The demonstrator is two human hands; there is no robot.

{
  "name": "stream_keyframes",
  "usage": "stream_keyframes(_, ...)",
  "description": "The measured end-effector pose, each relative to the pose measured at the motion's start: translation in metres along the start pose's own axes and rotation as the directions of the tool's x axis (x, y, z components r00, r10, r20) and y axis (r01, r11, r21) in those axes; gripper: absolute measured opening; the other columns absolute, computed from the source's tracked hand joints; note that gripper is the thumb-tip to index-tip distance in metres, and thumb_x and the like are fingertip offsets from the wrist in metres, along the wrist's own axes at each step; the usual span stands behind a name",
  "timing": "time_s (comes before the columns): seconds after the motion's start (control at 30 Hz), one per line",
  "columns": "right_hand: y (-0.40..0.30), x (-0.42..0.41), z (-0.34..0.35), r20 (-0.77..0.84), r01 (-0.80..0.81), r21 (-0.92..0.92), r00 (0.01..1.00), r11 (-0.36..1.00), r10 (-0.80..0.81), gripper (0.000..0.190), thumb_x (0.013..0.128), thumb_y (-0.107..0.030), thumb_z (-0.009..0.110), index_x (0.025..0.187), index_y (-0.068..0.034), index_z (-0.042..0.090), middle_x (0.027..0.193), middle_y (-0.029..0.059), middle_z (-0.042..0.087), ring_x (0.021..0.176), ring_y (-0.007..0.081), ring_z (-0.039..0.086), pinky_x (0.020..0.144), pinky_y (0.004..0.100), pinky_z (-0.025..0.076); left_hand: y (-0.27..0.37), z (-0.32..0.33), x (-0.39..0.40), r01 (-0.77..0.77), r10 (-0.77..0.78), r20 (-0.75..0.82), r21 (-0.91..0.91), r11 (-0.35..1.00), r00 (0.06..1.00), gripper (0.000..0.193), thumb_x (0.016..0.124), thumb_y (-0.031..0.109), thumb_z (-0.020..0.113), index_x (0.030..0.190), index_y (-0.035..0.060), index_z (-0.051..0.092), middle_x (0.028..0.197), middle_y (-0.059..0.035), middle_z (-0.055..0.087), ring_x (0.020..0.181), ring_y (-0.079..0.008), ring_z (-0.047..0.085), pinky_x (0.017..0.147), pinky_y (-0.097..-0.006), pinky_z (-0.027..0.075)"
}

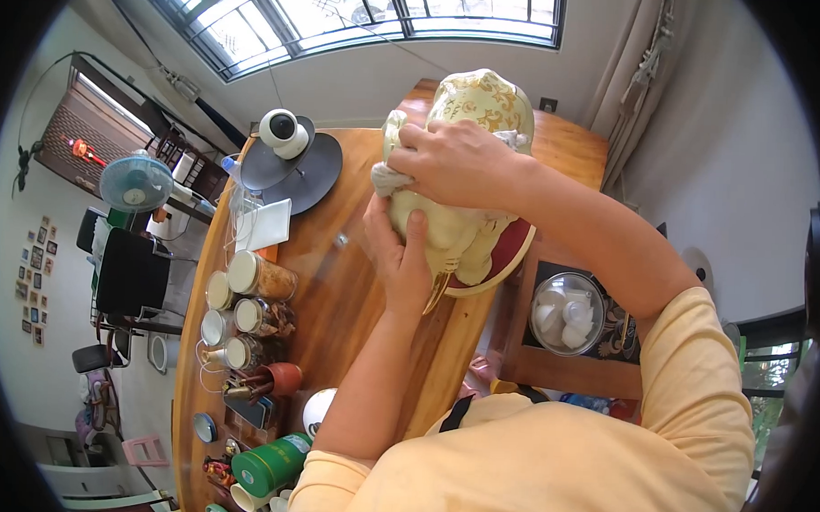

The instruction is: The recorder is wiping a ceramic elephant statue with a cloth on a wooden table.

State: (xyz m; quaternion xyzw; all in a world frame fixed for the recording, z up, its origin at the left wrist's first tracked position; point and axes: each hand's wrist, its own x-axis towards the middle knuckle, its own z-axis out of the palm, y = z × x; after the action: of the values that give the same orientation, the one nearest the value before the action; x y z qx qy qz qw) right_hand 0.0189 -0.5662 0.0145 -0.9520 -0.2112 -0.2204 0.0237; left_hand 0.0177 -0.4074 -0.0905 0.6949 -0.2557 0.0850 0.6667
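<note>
A large cream ceramic figurine [428, 223] with gold trim stands before me at the wooden table's edge. Its tall back part [483, 99] bears gold scrollwork and writing. My left hand [403, 252] grips the figurine's near left side, thumb lying across the front. Bunched in my right hand [457, 159] is a whitish cloth [391, 179], pressed against the figurine's upper part. Part of the cloth sticks out on either side of that hand, whose palm and fingertips are partly hidden. Below, a rounded base [511, 256] shows a dark red surface inside a cream rim.
On the wooden table [355, 267], a white camera [282, 133] sits on a dark round stand. Several lidded jars [264, 274], a red-brown pot [287, 379] and a green canister [267, 464] line the left. A clear bowl [567, 312] of white cups stands lower right.
</note>
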Motion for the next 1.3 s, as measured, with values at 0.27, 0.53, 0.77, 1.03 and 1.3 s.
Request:
stream_keyframes(0.27, 0.011, 0.031, -0.02, 0.296, -0.486, 0.293, 0.865, 0.823, 0.406, 0.041, 0.097, -0.037, 0.052, 0.11, 0.001, 0.064, 0.109, 0.0244, 0.064, 0.098, 0.0355, 0.067, 0.082, 0.0442, 0.053, 0.005, 0.001, 0.002, -0.051, 0.05, 0.008, 0.125, 0.991, 0.999, 0.053, 0.1, 0.031, 0.054, 0.141, -0.0007, 0.041, 0.135, -0.0169, 0.044, 0.124, -0.0282, 0.043, 0.107, -0.04, 0.032)
stream_keyframes(0.53, -0.027, -0.057, 0.018, -0.696, -0.324, 0.515, 0.383, 0.793, 0.608, 0.033, 0.088, -0.017, 0.063, 0.119, -0.005, 0.064, 0.127, 0.0189, 0.053, 0.116, 0.0367, 0.053, 0.095, 0.0439, 0.044, -0.002, 0.003, 0.002, -0.102, 0.104, -0.013, 0.138, 0.985, 0.994, 0.055, 0.1, 0.037, 0.053, 0.138, -0.0021, 0.043, 0.134, -0.0196, 0.048, 0.123, -0.033, 0.044, 0.105, -0.0436, 0.032)
stream_keyframes(0.77, -0.126, -0.16, 0.113, -0.33, -0.499, 0.413, 0.698, 0.762, 0.636, 0.053, 0.071, -0.002, 0.065, 0.124, -0.008, 0.065, 0.131, 0.0084, 0.049, 0.111, 0.0331, 0.045, 0.095, 0.0422, 0.042, 0.003, 0.003, 0.001, 0.0, 0.001, 0.009, -0.035, 0.999, 1.0, 0.053, 0.104, 0.031, 0.048, 0.144, -0.001, 0.036, 0.133, -0.0144, 0.04, 0.126, -0.0239, 0.04, 0.108, -0.038, 0.031)
stream_keyframes(1.03, -0.099, -0.134, 0.167, -0.42, -0.533, 0.013, 0.765, 0.846, 0.488, 0.034, 0.076, -0.01, 0.061, 0.108, -0.01, 0.071, 0.126, 0.0024, 0.056, 0.113, 0.0303, 0.045, 0.091, 0.0467, 0.039, 0.009, 0.009, 0.0, 0.092, -0.092, 0.009, -0.069, 0.993, 0.996, 0.048, 0.105, 0.029, 0.046, 0.146, 0.0041, 0.035, 0.137, -0.0116, 0.047, 0.12, -0.0191, 0.05, 0.101, -0.0326, 0.043)
stream_keyframes(1.3, -0.099, -0.156, 0.156, -0.432, -0.576, -0.01, 0.74, 0.818, 0.516, 0.039, 0.077, -0.016, 0.06, 0.114, -0.019, 0.069, 0.131, -0.0012, 0.054, 0.113, 0.0283, 0.044, 0.09, 0.0435, 0.034, 0.018, -0.003, 0.0, 0.173, -0.168, 0.045, -0.134, 0.976, 0.985, 0.055, 0.105, 0.034, 0.047, 0.148, 0.003, 0.03, 0.14, -0.0142, 0.043, 0.124, -0.0203, 0.047, 0.104, -0.034, 0.04)
